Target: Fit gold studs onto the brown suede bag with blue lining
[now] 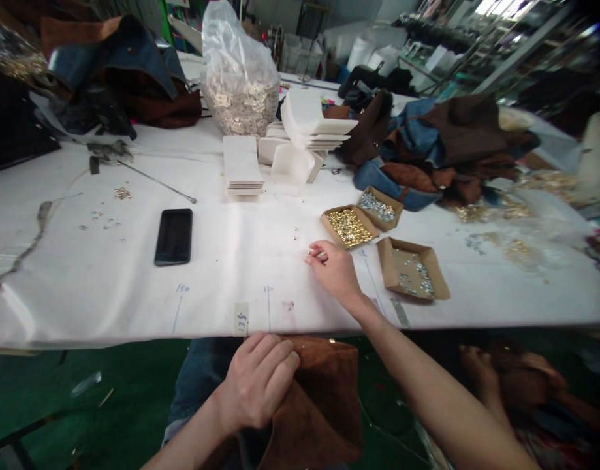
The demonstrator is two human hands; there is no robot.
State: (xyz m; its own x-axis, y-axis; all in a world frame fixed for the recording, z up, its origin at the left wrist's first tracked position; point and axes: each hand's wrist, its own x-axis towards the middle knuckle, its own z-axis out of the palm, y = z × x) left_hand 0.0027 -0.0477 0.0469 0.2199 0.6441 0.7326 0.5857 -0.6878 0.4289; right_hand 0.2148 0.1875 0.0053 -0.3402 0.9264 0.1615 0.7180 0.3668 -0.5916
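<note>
My left hand (258, 380) is closed on a brown suede piece (319, 405) that rests on my lap below the table's front edge. On the white table my right hand (333, 266) reaches forward, its fingertips pinched on a small metal stud (311, 252). A few loose studs (295, 234) lie just beyond it. Right of that hand stand three small cardboard boxes: one full of gold studs (349, 226), one with silver studs (379, 208), and one holding a few silver pieces (413, 269).
A black phone (173, 236) lies left of centre. Stacks of white pieces (241, 165) and a clear bag of metal parts (239, 81) stand at the back. Piles of brown and blue leather (427, 143) lie at right and back left. Another person's hand (480, 369) is at lower right.
</note>
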